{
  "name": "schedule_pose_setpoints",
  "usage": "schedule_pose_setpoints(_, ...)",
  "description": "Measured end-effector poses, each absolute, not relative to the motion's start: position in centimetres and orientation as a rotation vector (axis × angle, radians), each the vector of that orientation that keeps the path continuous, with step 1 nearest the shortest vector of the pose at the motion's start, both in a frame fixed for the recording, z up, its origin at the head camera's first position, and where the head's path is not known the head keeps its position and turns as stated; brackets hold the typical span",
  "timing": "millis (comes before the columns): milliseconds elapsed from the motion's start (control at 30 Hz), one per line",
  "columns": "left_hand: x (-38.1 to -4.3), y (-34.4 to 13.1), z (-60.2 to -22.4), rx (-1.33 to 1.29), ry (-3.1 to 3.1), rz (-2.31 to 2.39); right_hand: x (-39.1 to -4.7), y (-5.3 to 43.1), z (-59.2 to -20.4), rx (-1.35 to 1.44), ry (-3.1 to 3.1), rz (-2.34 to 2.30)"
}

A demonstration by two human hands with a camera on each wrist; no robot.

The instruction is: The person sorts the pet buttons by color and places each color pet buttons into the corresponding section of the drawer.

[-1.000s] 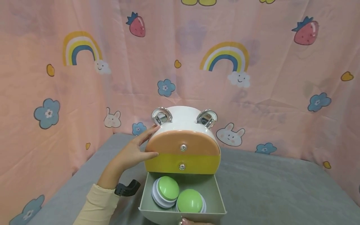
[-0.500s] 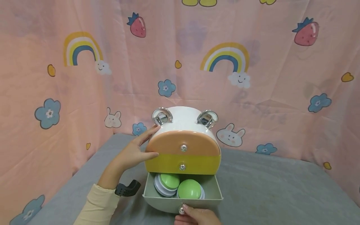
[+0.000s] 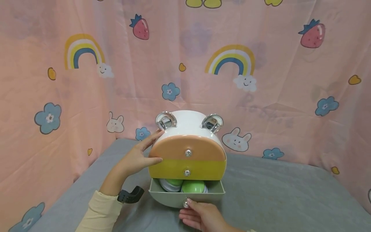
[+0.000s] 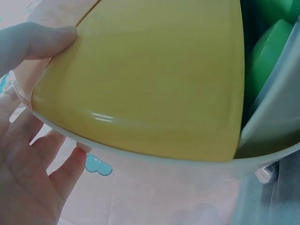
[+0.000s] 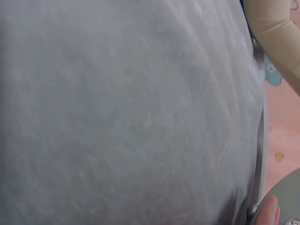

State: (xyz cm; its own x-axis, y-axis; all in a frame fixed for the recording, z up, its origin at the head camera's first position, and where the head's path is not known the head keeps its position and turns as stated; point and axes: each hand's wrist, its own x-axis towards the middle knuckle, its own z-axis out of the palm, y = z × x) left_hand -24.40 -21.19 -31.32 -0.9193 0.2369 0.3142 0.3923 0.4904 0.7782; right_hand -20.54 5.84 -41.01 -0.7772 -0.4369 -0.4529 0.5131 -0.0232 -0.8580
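A white rounded drawer box (image 3: 189,122) with silver ears stands mid-table in the head view. Its orange drawer (image 3: 171,148) and yellow drawer (image 3: 168,169) sit flush. The lowest, grey-green drawer (image 3: 166,198) sticks partly out; two round things, a left one (image 3: 175,182) and a right one (image 3: 192,186), with green tops and whitish bases lie inside, partly hidden. My left hand (image 3: 136,159) holds the box's left edge, thumb on the front, fingers round the side. My right hand (image 3: 204,214) pinches the silver knob (image 3: 186,204) of the grey-green drawer, thumb on top.
Grey cloth (image 3: 275,190) covers the table. A pink printed curtain (image 3: 185,48) hangs close behind and on both sides. A black wrist strap (image 3: 130,195) circles the left wrist.
The grey-green drawer has slid inward, away from me, with my right hand moving along at its knob. Less of the green-topped things shows. The left hand stays put.
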Motion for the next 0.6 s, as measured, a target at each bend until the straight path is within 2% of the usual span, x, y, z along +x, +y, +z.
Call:
schedule_pose_setpoints(300, -24.5, -21.2, -31.5, -0.544, -2.555, -1.432, -21.3, 5.7, -41.2, -0.063, 1.637, -1.924)
schedule_pose_setpoints(600, -24.5, -21.1, -31.4, -0.539, -2.557, -1.434, -21.9, 5.4, -41.1, -0.088, 1.656, -1.94)
